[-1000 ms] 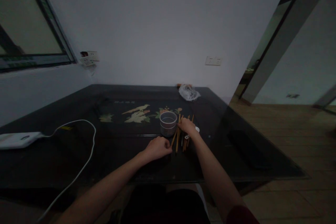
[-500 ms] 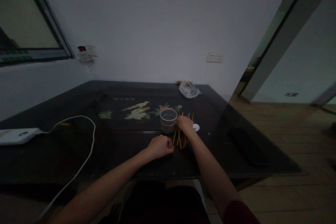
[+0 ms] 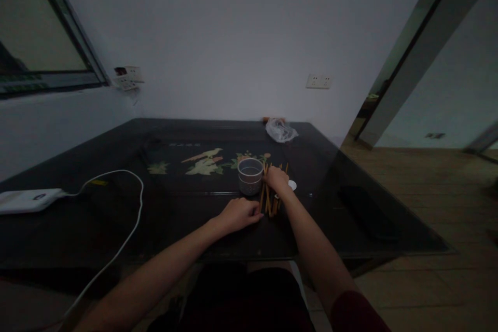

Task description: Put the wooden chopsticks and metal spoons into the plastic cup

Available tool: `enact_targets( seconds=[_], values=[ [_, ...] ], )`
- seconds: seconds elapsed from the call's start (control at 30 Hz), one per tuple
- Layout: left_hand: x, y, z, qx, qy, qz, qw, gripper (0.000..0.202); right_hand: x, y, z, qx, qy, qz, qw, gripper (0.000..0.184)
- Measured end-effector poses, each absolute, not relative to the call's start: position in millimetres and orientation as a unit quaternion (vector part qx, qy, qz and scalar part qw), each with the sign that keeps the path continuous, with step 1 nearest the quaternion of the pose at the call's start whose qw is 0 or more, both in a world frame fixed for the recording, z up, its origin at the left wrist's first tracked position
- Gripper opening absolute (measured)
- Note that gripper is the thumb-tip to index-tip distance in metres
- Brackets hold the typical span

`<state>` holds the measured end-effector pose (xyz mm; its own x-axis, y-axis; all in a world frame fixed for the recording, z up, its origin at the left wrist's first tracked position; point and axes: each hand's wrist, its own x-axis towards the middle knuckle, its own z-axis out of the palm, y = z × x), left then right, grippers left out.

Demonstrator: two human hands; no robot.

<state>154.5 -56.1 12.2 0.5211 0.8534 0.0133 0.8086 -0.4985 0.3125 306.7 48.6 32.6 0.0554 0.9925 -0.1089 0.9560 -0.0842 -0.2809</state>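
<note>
Several wooden chopsticks (image 3: pixel 268 201) lie in a loose bundle on the dark table, pointing away from me. Around the lower end of the leftmost one, my left hand (image 3: pixel 240 212) is closed, thumb and finger at its tip. My right hand (image 3: pixel 277 179) lies over the upper part of the bundle, its fingers curled down on the chopsticks and partly hidden. Just left of it stands a grey, round cup-like holder (image 3: pixel 250 179), upright with its mouth up. A small white round piece (image 3: pixel 292 185) shows beside my right wrist.
A crumpled clear plastic bag (image 3: pixel 280 130) rests at the table's back edge near the wall. On the left lies a white power bank (image 3: pixel 31 201) with a white cable (image 3: pixel 138 207) trailing off the front edge. A dark flat object (image 3: pixel 365 212) lies at the right.
My left hand has shifted slightly right along with the chopstick ends, its thumb stretched further toward the bundle. My right hand has moved slightly right and stays on the chopsticks. The holder stands still.
</note>
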Motion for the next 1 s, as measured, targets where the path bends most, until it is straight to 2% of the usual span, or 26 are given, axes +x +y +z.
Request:
enact_targets(
  seconds=[0.17, 0.37, 0.47, 0.6, 0.73, 1.0],
  values=[
    [153, -55, 14, 0.859, 0.472, 0.127, 0.154, 0.027, 330, 51, 39, -0.688, -0.681, 0.174, 0.178, 0.025],
    [150, -55, 21, 0.838, 0.474, 0.195, 0.184, 0.024, 351, 37, 59, -0.508, -0.688, 0.33, 0.4, 0.034],
    [149, -55, 25, 0.817, 0.463, 0.258, 0.227, 0.023, 348, 24, 73, -0.421, -0.697, 0.359, 0.456, 0.038],
    [148, -55, 27, 0.781, 0.448, 0.337, 0.276, 0.033, 334, 4, 85, -0.349, -0.72, 0.364, 0.477, 0.039],
    [146, -55, 26, 0.776, 0.434, 0.36, 0.28, 0.039, 320, -10, 87, -0.317, -0.76, 0.353, 0.444, 0.036],
    [146, -52, 24, 0.784, 0.45, 0.345, 0.252, 0.031, 319, -8, 81, -0.294, -0.813, 0.356, 0.356, 0.034]
  ],
)
